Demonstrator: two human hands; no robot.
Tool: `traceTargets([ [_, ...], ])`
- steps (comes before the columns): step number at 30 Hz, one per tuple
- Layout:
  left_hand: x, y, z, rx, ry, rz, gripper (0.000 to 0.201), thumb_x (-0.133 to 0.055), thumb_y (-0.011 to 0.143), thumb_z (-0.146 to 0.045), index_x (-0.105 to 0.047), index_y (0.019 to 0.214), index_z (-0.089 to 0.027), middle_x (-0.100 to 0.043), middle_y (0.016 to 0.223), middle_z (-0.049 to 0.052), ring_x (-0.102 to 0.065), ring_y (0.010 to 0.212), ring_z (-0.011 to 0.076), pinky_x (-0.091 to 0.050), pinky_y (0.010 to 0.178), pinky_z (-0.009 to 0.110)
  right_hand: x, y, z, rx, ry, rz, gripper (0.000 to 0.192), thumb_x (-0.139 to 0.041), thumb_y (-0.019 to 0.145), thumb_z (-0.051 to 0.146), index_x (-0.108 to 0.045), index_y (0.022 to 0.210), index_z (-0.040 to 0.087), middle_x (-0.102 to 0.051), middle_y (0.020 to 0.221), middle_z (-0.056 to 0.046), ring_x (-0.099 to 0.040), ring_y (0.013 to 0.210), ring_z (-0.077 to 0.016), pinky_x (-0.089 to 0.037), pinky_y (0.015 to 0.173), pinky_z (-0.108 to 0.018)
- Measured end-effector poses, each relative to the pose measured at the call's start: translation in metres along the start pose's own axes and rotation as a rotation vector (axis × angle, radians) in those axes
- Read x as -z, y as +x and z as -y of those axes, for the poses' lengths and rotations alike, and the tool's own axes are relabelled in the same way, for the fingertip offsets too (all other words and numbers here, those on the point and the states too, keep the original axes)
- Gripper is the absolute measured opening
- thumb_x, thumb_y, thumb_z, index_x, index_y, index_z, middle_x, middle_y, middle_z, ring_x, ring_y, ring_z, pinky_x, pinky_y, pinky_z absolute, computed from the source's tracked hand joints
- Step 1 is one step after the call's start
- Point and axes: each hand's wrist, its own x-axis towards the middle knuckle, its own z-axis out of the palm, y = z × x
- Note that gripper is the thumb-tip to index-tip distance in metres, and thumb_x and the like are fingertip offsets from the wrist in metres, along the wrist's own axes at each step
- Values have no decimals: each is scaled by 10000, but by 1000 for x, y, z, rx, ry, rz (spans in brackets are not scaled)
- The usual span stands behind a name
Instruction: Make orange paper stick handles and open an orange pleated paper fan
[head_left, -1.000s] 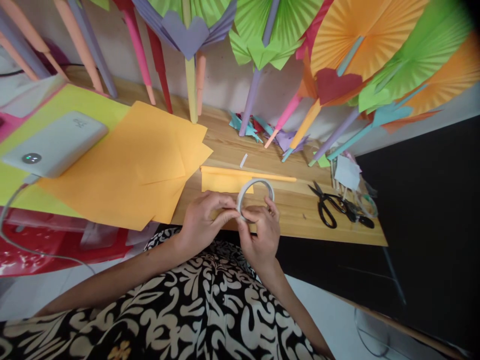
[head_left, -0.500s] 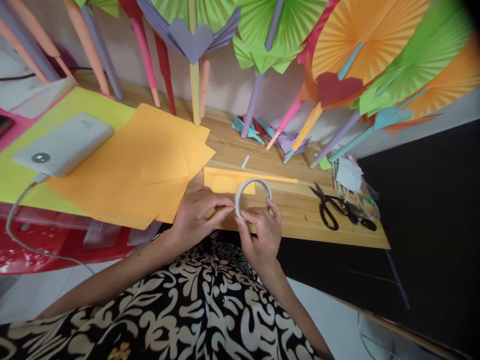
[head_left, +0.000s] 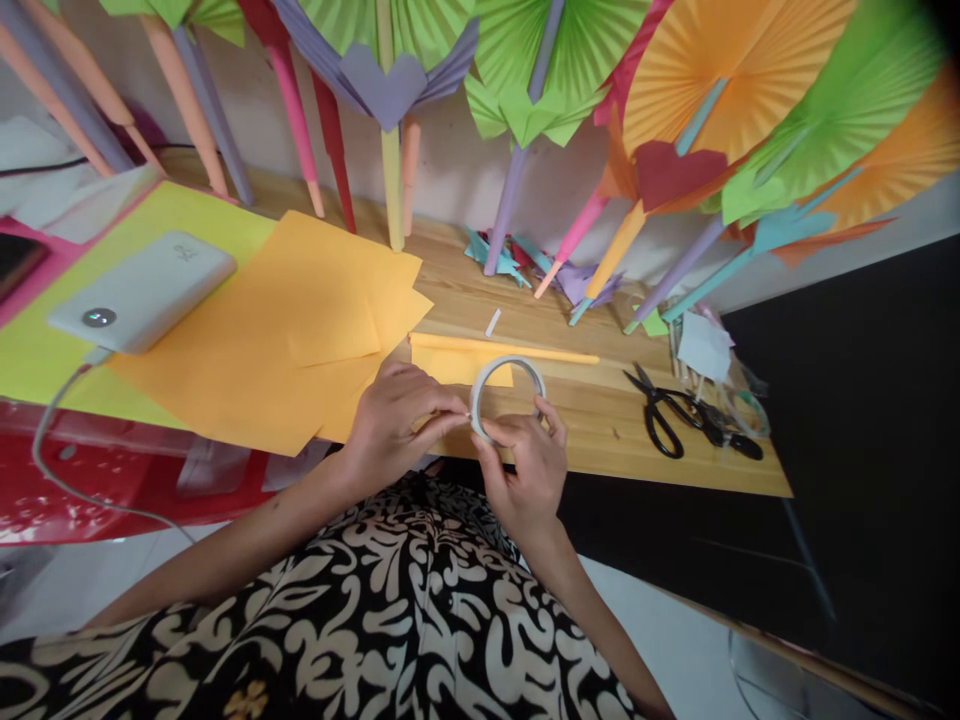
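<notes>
Tape roll pinched between fingers of both hands.

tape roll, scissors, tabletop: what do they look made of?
Tape roll: thin white ring, matte, likely paper-backed tape; held by the right hand, left hand pinching its edge.
Scissors: all black, dull sheen, probably coated metal.
Tabletop: pale wood with visible grain, satin finish.
</notes>
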Motion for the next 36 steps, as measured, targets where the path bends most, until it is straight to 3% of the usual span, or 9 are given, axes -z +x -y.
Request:
traceTargets([
  [4, 1, 1, -5, -27, 12, -13, 132, -658, 920, -212, -666, 790, -230, -715, 669, -47, -624, 622, 119, -446, 721, 304, 1, -1, 0, 11, -8, 5, 65, -620, 967, 183, -624, 955, 247, -742, 787, 35, -685, 711, -156, -419, 1073, -431],
  [8, 2, 0, -11, 36, 37, 33, 178, -615, 915, -192, -627, 739, -217, -659, 619, -56, -573, 575, 108, -430, 696, 303, 4, -2, -3, 29, -45, 29, 68, -629, 971, 188, -657, 998, 243, -747, 785, 24, -675, 699, -152, -456, 1027, -408],
  [11, 2, -2, -14, 94, 38, 71, 172, -604, 883, -157, -596, 718, -201, -605, 589, -65, -521, 530, 89, -420, 676, 292, 12, -3, -13, 163, -56, 79, 187, -648, 959, 160, -671, 1139, 207, -750, 782, -4, -651, 670, -154, -517, 853, -350],
  [14, 3, -4, -15, 161, 14, 84, 159, -594, 854, -143, -586, 705, -198, -564, 562, -65, -497, 516, 84, -414, 626, 267, 28, -4, -27, 310, -43, 181, 311, -629, 960, 107, -657, 1255, 201, -767, 848, -24, -643, 683, -143, -491, 646, -282],
  [21, 11, 2, 0, 442, -24, 74, 109, -598, 813, -213, -618, 708, -196, -534, 541, -49, -456, 505, 92, -348, 487, 215, 86, 21, -55, 366, -103, 465, 385, -524, 1005, 95, -631, 1350, 229, -779, 956, -34, -683, 751, -147, -508, 624, -274],
  [25, 15, 15, 13, 576, -11, 73, 114, -611, 792, -244, -611, 693, -188, -533, 550, -40, -455, 523, 98, -359, 509, 224, 104, 44, -83, 416, -165, 543, 414, -420, 1035, 102, -639, 1339, 279, -775, 964, -16, -699, 748, -139, -480, 579, -256],
  [28, 16, 21, 21, 634, 29, 102, 113, -621, 783, -255, -625, 699, -181, -570, 581, -23, -472, 554, 110, -366, 536, 240, 103, 58, -109, 460, -215, 599, 436, -373, 1052, 111, -653, 1333, 290, -774, 949, -13, -669, 659, -118, -384, 485, -251],
  [32, 18, 20, 25, 705, 104, 123, 132, -641, 773, -266, -637, 677, -176, -526, 555, -26, -431, 538, 109, -318, 521, 248, 92, 69, -132, 481, -180, 637, 441, -340, 1079, 162, -708, 1277, 302, -729, 781, -11, -530, 490, -91, -205, 426, -283],
  [36, 18, 16, 23, 764, 218, 163, 142, -643, 756, -270, -645, 657, -168, -491, 534, -28, -414, 520, 110, -286, 511, 258, 76, 73, -140, 481, -246, 690, 376, -547, 997, 126, -732, 1230, 356, -639, 670, 26, -424, 441, -87, -153, 436, -306],
])
